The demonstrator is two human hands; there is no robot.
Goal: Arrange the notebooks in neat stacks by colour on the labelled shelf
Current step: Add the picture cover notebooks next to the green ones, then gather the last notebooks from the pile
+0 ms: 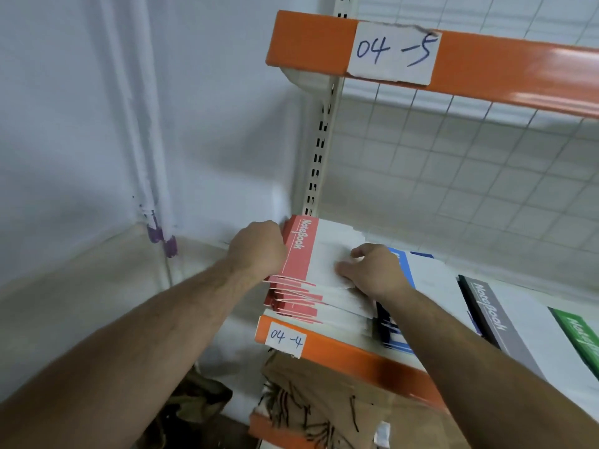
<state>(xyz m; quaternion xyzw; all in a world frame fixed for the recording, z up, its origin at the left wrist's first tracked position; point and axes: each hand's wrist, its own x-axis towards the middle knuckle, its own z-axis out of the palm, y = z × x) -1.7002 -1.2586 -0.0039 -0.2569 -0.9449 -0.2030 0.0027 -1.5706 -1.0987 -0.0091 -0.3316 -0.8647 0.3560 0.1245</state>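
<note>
A stack of red-and-white notebooks [301, 254] lies at the left end of the shelf labelled 04-4 [350, 354], its front edges fanned unevenly. My left hand [259, 247] presses against the stack's left spine side with curled fingers. On top of the stack, at its right side, rests my right hand [372, 270] with fingers bent onto the white cover. A blue notebook stack [421, 277] lies right beside the red one, partly hidden by my right arm. Further right lie a grey notebook [492, 315] and a green one [580, 335].
The orange upper shelf labelled 04-5 [486, 63] hangs overhead. A wire grid back panel [453, 176] closes the shelf's rear. A white wall stands to the left. Brown cardboard [324, 400] sits on the shelf below.
</note>
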